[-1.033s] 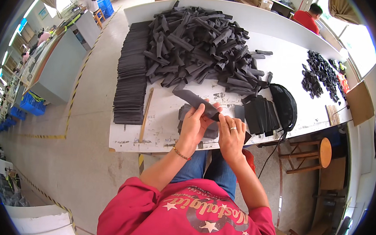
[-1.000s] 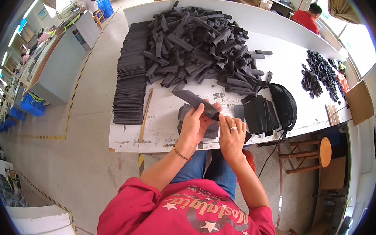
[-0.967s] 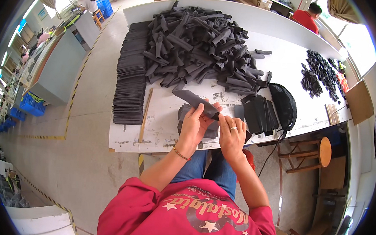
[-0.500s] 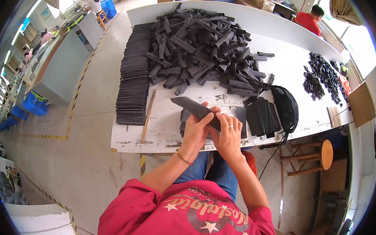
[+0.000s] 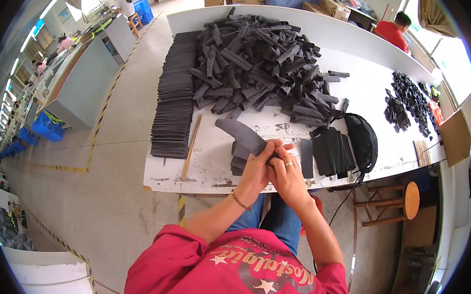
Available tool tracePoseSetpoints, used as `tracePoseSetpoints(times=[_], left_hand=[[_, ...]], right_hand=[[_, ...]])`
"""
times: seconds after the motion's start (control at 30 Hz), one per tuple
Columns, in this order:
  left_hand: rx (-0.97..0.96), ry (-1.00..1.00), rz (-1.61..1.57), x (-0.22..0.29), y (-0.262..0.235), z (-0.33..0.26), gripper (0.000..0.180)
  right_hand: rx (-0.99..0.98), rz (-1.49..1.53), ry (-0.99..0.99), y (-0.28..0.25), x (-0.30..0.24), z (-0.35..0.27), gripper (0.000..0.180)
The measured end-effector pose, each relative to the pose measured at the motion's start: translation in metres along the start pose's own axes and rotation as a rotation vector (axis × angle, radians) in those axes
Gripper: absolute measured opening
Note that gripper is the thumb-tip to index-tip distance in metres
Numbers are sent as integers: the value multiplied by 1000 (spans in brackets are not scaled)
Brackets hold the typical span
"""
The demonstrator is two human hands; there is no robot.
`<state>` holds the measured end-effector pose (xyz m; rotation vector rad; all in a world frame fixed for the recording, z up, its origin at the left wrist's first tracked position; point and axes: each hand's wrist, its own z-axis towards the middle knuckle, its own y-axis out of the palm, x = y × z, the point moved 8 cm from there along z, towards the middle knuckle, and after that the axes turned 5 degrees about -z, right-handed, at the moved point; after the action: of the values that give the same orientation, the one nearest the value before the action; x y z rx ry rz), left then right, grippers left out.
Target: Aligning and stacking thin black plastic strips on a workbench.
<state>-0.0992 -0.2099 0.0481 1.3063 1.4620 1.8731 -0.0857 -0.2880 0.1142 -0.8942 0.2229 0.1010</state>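
A dark grey fabric piece [image 5: 239, 132] is held over the table's front edge, its free end curving up and to the left. My left hand [image 5: 262, 168] is closed round its lower end. Fingers bent, my right hand [image 5: 288, 177] pinches the same end; the fingers hide that part of the fabric. Just beyond my hands lies a small stack of dark pieces [image 5: 239, 162], partly covered. To the right rest a single flat piece [image 5: 306, 158] and a fanned stack of dark pieces [image 5: 330, 152].
A big heap of rolled dark fabric pieces [image 5: 256, 63] covers the table's back, beside a long row of stacked flat ones [image 5: 173, 101]. A wooden stick [image 5: 192, 147], a black pouch [image 5: 361, 143] with a cord and a stool [image 5: 411, 200] are nearby. A person in red [image 5: 393, 34] sits beyond.
My hands have drawn closer together and slightly lower at the fabric's near end. The free part of the piece now looks wider and more curved. The whole view has shifted slightly.
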Motion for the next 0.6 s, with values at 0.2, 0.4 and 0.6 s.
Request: tracePoseSetpoints(times=[0.2, 0.4, 0.6], left_hand=[[65, 86, 13, 34, -13, 1, 28], [-37, 64, 3, 7, -4, 1, 30], [-37, 74, -114, -5, -10, -1, 31]], right_hand=[[-46, -13, 125, -7, 3, -10, 34], [6, 47, 25, -6, 6, -8, 24], [-37, 41, 30, 10, 8, -11, 23]])
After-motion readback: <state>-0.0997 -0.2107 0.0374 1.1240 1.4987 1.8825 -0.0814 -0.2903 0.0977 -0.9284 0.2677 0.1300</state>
